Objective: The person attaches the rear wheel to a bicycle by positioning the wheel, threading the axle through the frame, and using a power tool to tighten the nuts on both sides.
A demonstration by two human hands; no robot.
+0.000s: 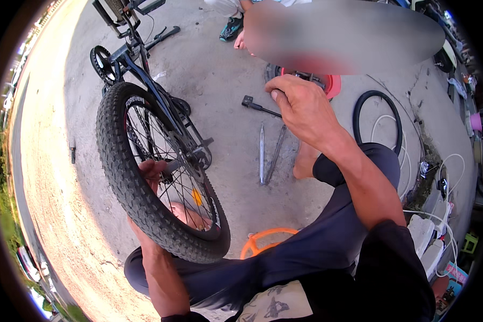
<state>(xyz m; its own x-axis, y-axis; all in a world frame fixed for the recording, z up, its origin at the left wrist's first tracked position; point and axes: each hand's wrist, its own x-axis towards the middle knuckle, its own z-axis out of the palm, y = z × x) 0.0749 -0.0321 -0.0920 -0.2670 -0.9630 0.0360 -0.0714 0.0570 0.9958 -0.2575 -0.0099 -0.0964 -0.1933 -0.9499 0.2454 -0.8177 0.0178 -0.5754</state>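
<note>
A bicycle wheel [163, 177] with a black knobby tyre stands upright before me, joined to the dark bicycle frame [139, 70]. My left hand [153, 169] reaches behind the tyre, its fingers curled around a grey cylindrical part [170, 167] at the hub; spokes cover part of this. My right hand [306, 110] is closed above the near side of a red basin [334, 86] holding dark metal parts. Whatever its fingers hold, if anything, is hidden. Beside it a black-headed tool [260, 106] runs toward the wrist; whether they touch I cannot tell.
Two long metal bars [262, 155] lie on the concrete. A black rubber ring [358, 110] and white cable [407, 161] are at right. An orange rounded frame [265, 234] is near my legs. Another person's shoe [231, 29] shows at the top, and a small dark tool [73, 152] lies left.
</note>
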